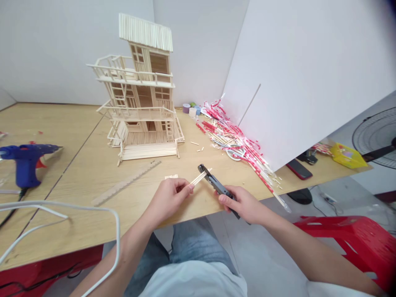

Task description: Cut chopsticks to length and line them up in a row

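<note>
Thin wooden sticks [198, 178] are pinched between the thumb and fingers of my left hand [171, 197]. Their far ends lie at the jaws of a dark hand cutter [219, 185], whose handles my right hand [239, 203] grips. Whether the blades have closed on the sticks I cannot tell. Just behind my left hand lies a small row of short cut pieces [171, 176]. Beyond, a model house [145, 90] built of the same kind of sticks stands upright on the table, with several floors, railings and a sloped roof.
A blue glue gun [27, 161] lies at the left, near a looping white cable [116, 231]. A clear ruler [126, 183] rests before the house. Red-and-white packets of sticks [229, 132] heap at the right by a white panel [293, 74]. A red stool [355, 239] stands lower right.
</note>
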`<state>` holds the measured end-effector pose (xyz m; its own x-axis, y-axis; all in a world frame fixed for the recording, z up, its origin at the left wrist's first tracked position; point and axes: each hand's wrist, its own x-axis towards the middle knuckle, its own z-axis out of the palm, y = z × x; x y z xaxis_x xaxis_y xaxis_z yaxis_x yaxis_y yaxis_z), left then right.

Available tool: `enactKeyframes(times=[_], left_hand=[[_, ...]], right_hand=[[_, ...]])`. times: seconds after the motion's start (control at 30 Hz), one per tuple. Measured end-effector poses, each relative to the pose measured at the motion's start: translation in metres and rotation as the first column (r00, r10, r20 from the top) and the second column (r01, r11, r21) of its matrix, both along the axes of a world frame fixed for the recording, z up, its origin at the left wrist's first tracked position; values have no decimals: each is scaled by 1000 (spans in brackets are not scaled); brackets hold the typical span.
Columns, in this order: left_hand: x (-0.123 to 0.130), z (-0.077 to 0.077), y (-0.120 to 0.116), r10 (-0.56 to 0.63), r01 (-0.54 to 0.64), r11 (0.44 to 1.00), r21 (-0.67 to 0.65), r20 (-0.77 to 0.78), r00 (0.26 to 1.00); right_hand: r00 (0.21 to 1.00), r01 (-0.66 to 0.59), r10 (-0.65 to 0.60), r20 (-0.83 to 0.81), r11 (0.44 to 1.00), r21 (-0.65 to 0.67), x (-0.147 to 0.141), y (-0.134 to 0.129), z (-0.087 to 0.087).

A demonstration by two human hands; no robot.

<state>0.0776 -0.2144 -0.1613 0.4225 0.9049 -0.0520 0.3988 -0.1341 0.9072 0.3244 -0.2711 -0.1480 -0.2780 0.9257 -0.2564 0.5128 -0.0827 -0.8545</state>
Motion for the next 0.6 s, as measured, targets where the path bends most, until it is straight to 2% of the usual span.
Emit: enactKeyframes(times=[0.1,0.23,0.43,0.6], left_hand=[[5,1,4,6,-3,999,52,-61,998],[15,5,17,14,3,992,129,-132,991],[38,11,55,16,29,980,199,-218,976],[51,4,79,12,36,976,215,-218,976]], right_hand=[[992,-33,27,122,999,44,2,8,-1],[971,-37,28,239,999,32,7,23,4],[974,11,-10,228,1000,-3,20,55,6],[958,112,-118,262,993,39,24,72,-1]])
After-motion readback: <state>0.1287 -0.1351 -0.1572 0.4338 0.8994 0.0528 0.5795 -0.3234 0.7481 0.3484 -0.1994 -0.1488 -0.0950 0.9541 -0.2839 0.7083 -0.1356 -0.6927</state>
